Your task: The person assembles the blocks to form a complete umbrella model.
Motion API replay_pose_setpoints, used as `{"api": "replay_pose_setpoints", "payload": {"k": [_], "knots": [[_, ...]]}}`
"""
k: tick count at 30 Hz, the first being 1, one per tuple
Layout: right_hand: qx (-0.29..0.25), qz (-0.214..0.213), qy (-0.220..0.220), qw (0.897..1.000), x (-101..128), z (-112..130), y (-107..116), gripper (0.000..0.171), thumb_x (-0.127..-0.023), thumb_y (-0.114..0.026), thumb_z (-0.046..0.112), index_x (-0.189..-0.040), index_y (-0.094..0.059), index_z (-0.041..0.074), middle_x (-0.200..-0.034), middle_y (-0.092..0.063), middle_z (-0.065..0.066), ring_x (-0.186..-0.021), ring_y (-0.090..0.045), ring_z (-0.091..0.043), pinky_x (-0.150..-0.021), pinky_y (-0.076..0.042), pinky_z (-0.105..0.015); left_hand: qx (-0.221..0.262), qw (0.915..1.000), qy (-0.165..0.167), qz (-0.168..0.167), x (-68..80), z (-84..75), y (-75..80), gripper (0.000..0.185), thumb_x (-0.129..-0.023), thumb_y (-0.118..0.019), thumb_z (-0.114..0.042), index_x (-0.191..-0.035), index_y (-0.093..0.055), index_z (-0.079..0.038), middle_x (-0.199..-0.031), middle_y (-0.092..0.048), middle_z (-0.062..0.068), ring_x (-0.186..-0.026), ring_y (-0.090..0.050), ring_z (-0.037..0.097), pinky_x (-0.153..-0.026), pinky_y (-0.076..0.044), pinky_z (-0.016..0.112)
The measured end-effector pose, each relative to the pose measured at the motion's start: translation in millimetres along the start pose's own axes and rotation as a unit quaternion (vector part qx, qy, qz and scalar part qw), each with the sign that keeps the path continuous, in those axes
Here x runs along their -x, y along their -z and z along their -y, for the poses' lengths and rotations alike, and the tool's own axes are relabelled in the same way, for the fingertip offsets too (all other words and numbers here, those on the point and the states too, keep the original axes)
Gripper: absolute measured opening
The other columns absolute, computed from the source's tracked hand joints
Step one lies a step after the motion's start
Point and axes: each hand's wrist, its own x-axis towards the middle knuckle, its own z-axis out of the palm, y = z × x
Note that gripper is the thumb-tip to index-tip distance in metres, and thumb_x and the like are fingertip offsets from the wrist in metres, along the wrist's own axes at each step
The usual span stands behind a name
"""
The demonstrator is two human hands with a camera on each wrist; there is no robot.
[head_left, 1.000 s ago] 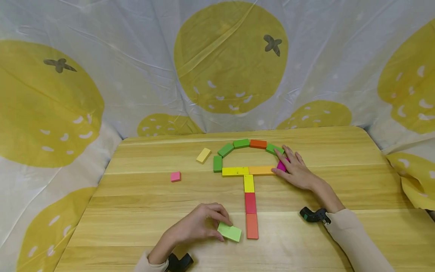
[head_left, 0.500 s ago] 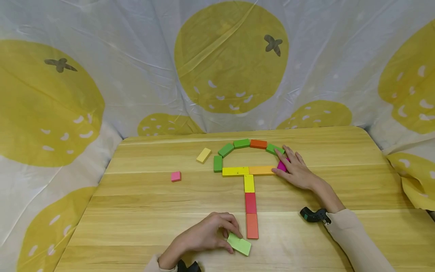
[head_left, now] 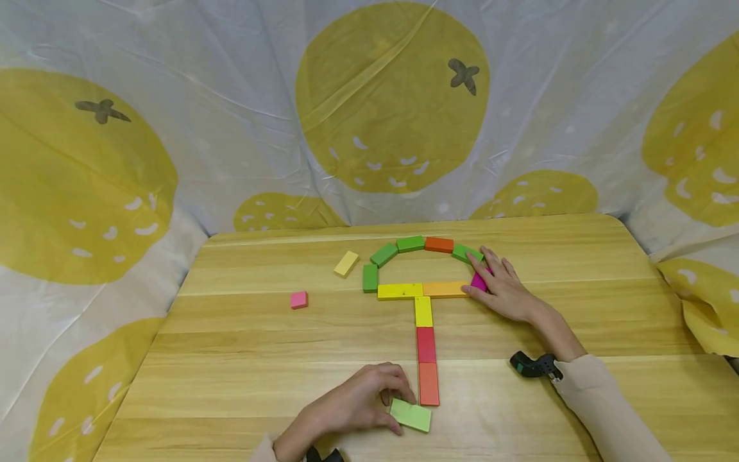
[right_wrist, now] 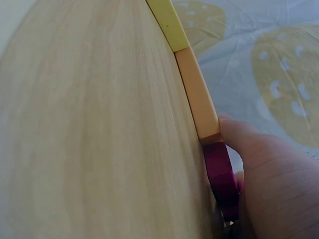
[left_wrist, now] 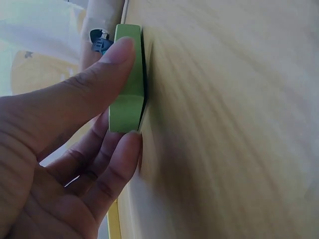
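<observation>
Here, a light green block point(head_left: 410, 415) is pinched flat on the tabletop point(head_left: 231, 359) by thumb and fingers of the left hand point(head_left: 353, 404), just beside the foot of the orange block point(head_left: 428, 384) ending the coloured stem. The right hand point(head_left: 503, 289) is laid with relaxed fingers over the magenta block point(head_left: 478, 281), so that it is steadied against the arch's end.

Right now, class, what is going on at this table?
A person lays flat coloured blocks into an umbrella-like figure on the wooden table. The left hand pinches a light green block beside the foot of the stem's orange block. The right hand rests on a magenta block at the arc's right end.
</observation>
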Motion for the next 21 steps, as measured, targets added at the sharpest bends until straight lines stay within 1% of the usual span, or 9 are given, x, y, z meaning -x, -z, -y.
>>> {"api": "replay_pose_setpoints", "payload": {"k": [5,9,14,21], "knots": [[0.001,0.000,0.000,1.000,-0.1,0.7,0.6,0.081,-0.096,-0.048,0.053,-0.157,-0.006,0.019,-0.162,0.004,-0.021,-0.150,0.001,-0.040,-0.118,0.002,-0.060,-0.015,0.9998,-0.001,-0.014,-0.1,1.2,-1.6,0.033,-0.069,-0.087,-0.023,-0.098,-0.070,-0.020,-0.098,-0.063,-0.011,-0.078,-0.050,-0.001,-0.067,-0.044,0.006],[-0.003,0.001,-0.002,1.000,-0.2,1.1,0.9,0.081,-0.096,-0.048,0.053,-0.157,-0.006,0.019,-0.162,0.004,-0.021,-0.150,0.001,-0.040,-0.118,0.002,-0.060,-0.024,0.9995,0.000,-0.023,1.3,2.5,-1.0,0.034,-0.069,-0.087,-0.024,-0.099,-0.071,-0.021,-0.100,-0.062,-0.011,-0.080,-0.052,0.000,-0.070,-0.045,0.008],[-0.004,0.002,-0.006,1.000,-0.3,0.7,0.7,0.081,-0.096,-0.048,0.054,-0.157,-0.006,0.020,-0.162,0.005,-0.020,-0.150,0.001,-0.040,-0.118,0.003,-0.059,-0.040,0.9989,0.001,-0.025,2.5,2.9,-0.5,0.033,-0.070,-0.086,-0.025,-0.100,-0.071,-0.022,-0.102,-0.061,-0.012,-0.083,-0.052,0.001,-0.074,-0.045,0.009],[-0.003,0.002,-0.005,1.000,-0.3,0.9,0.8,0.082,-0.096,-0.048,0.054,-0.157,-0.006,0.020,-0.162,0.005,-0.020,-0.150,0.001,-0.040,-0.118,0.003,-0.059,-0.040,0.9989,0.006,-0.022,3.1,2.4,-0.2,0.032,-0.072,-0.085,-0.026,-0.100,-0.070,-0.023,-0.103,-0.060,-0.014,-0.086,-0.052,0.001,-0.076,-0.044,0.009]]}}
